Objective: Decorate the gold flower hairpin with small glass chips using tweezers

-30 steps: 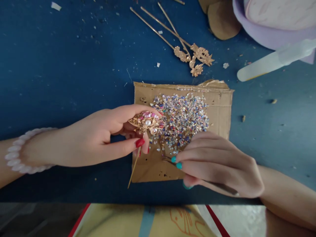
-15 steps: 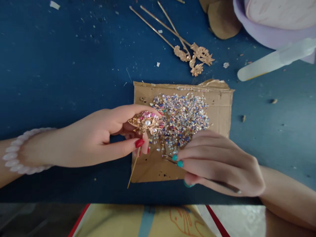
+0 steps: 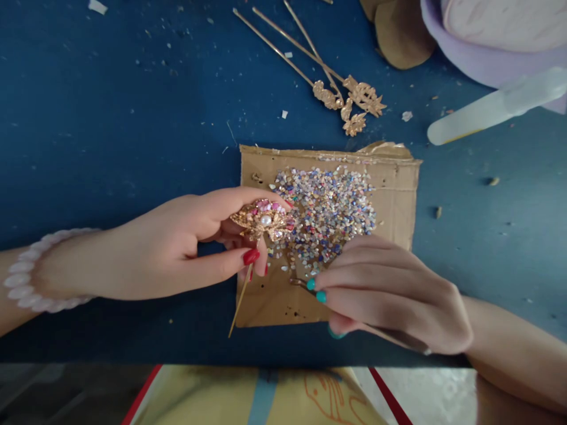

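Observation:
My left hand (image 3: 177, 248), red-nailed with a pale bead bracelet at the wrist, pinches a gold flower hairpin (image 3: 262, 219) with a pearl centre; its stick points down toward the table edge. My right hand (image 3: 390, 292), teal-nailed, is closed on thin metal tweezers (image 3: 300, 283) whose tips rest on a brown cardboard sheet (image 3: 398, 183). A heap of small coloured stone chips (image 3: 328, 206) lies on the cardboard between both hands.
Three gold leaf-tipped hairpins (image 3: 345, 97) lie on the blue table (image 3: 110, 118) behind the cardboard. A lilac container (image 3: 487, 59), a whitish translucent tube (image 3: 491, 106) and brown round pieces (image 3: 401, 35) sit at the back right. Crumbs speckle the table.
The tweezers tips shifted slightly over the lower edge of the chip heap. My left hand and the hairpin stayed put.

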Demonstrator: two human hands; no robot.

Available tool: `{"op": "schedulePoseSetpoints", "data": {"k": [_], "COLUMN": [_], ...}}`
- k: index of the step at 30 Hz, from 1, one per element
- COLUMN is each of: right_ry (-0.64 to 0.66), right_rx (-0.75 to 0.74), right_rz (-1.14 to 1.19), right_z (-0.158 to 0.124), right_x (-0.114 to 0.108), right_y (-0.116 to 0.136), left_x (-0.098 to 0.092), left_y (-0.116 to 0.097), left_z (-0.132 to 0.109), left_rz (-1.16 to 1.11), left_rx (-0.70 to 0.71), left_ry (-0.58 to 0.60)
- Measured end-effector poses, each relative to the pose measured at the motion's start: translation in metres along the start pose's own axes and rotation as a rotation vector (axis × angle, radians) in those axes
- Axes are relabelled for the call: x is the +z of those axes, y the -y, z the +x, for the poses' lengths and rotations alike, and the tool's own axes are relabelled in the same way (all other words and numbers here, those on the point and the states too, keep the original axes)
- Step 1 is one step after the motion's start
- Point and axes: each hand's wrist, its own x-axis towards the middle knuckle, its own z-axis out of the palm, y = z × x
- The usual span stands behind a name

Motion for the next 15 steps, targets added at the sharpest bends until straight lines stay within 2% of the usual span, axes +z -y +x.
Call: {"op": "schedulePoseSetpoints", "data": {"k": [15], "right_ry": [0.066], "right_rx": [-0.008], "right_rz": [0.007], "right_z": [-0.0019], "right_x": [0.0007], "right_y": [-0.0011], "left_x": [0.0019], "left_y": [-0.0003], "left_z": [0.0005], "left_rz": [-0.068], "left_rx": [0.025], "left_ry": [0.002]}}
